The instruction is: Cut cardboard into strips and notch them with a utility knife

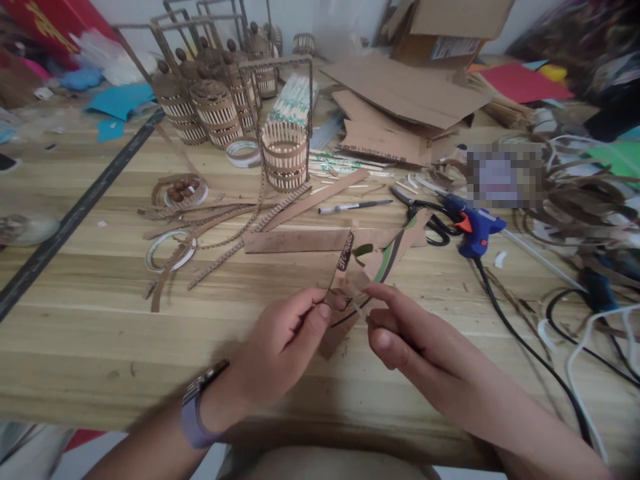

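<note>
Already, several stick-walled baskets (219,113) at eleven o'clock from the bench's centre wear lids and handles; the nearer basket (285,160), also toward eleven, has a handle but shows no lid. At the centre, the left hand (283,340) pinches a printed cardboard strip (345,255), joined to no basket. Beside it the right hand (415,340) is curled nearly closed, though blur leaves its grip uncertain. Ribbed strips (220,264) lie loose near nine, a glue gun (475,233) toward two.
</note>
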`<state>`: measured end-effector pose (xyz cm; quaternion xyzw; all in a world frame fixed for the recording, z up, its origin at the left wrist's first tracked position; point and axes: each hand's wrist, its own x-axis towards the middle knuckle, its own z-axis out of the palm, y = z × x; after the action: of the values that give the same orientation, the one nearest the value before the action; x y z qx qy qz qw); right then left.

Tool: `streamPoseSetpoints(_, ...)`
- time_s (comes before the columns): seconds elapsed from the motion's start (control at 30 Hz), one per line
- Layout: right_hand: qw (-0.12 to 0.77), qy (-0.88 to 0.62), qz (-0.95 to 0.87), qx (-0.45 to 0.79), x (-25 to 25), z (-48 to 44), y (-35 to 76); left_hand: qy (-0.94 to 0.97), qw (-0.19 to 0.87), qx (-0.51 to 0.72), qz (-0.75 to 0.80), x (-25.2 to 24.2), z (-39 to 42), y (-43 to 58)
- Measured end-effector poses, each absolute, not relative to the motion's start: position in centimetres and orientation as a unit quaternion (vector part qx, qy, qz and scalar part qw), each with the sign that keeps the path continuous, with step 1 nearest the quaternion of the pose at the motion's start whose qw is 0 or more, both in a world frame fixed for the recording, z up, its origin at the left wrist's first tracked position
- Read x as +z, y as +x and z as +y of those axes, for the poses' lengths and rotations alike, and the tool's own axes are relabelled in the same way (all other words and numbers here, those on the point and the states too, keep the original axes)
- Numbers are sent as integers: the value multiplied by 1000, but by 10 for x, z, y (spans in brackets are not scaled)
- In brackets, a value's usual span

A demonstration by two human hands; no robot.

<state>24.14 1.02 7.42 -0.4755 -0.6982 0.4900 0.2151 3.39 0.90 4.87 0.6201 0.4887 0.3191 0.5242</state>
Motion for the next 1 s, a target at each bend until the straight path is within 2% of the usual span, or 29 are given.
streamPoseSetpoints(0.2,128,-437,-783,424,73,2,237,496,580,394,513,47,18,31)
streamPoseSetpoints(0.43,200,-476,-783,346,70,2,236,506,619,348,490,50,17,33)
streamPoseSetpoints(1.0,173,-449,-807,343,63,6,238,538,651,313,434,46,13,32)
